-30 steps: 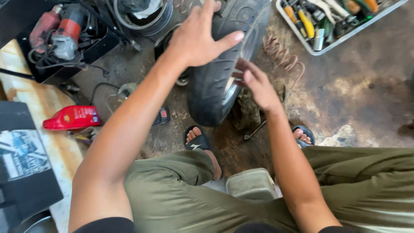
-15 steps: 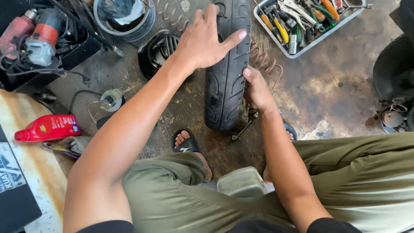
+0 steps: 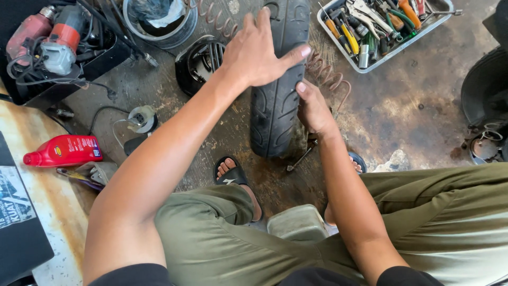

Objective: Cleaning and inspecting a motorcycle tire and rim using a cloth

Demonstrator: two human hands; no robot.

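Tyre [image 3: 278, 100] now upright, left hand [image 3: 259, 50] flat on top, right hand [image 3: 313, 108] gripping sidewall.

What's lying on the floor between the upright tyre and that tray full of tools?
A coiled, rusty-coloured hose lies on the stained floor between the tyre and the tool tray, seen in the head view.
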